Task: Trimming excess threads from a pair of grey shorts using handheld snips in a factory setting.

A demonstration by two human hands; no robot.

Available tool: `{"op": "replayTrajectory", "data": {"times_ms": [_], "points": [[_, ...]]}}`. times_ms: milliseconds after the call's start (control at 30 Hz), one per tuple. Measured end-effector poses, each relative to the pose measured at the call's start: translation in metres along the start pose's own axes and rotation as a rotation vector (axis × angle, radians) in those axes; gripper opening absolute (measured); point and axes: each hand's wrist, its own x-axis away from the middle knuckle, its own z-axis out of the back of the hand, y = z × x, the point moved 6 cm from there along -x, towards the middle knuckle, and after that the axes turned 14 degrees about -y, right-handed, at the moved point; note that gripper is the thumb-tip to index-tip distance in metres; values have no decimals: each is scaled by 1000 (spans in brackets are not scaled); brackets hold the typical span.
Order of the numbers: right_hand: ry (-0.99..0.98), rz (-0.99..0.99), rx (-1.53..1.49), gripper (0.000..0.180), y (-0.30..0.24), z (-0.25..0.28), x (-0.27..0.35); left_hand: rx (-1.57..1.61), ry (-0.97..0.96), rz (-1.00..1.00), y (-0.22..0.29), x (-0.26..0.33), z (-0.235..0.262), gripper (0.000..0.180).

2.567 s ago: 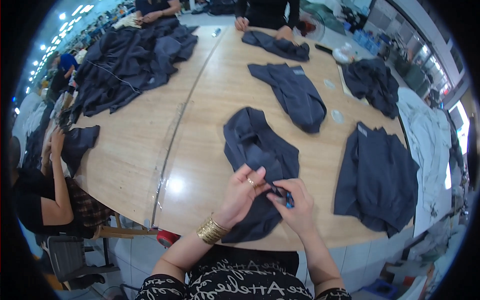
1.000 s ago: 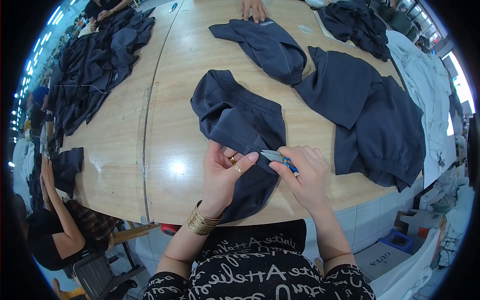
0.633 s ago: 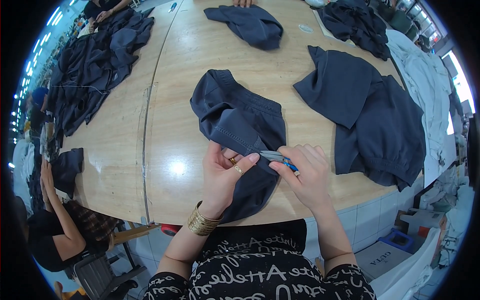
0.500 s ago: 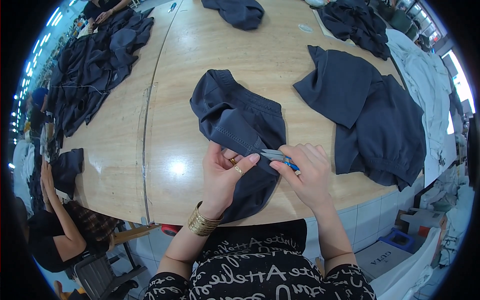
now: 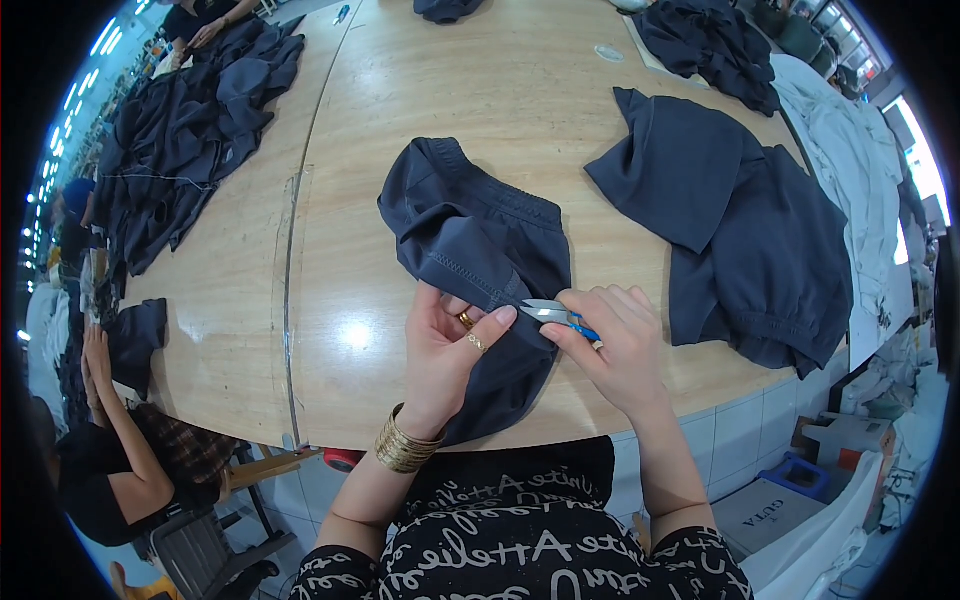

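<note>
A dark navy pair of elastic-waist shorts (image 5: 505, 225) lies bunched on the table in front of me. My left hand (image 5: 445, 345) pinches its stitched hem between thumb and fingers. Blue-handled thread snips (image 5: 548, 311) are gripped in my right hand (image 5: 615, 335), their metal blades pointing left. The blade tips meet the cloth edge right beside my left thumb; whether a thread lies between them is too small to tell. Part of the garment hangs toward the near table edge, under my wrists.
More dark garments (image 5: 740, 230) lie spread at the right, beside pale cloth (image 5: 845, 150). A large dark pile (image 5: 190, 140) covers the left table (image 5: 225, 330), where a co-worker's hands (image 5: 95, 360) touch a dark piece. Another dark garment (image 5: 445, 8) shows at the far edge.
The dark garment at the far edge has moved farther away, mostly out of view. The snips' blades look slightly wider apart. Both my hands stay nearly in place.
</note>
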Motion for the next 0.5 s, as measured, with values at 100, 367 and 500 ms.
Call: {"op": "replayTrajectory", "data": {"times_ms": [100,367,500], "points": [[-4,-7,-5,27,0,0,0,-13,-14,-8,0,0,0,53],[-5,-14,-38,25,-2,0,-1,-76,-32,-13,0,1,0,51],[-11,-8,-44,24,-3,1,-2,-83,-26,-36,2,1,-1,50]]}}
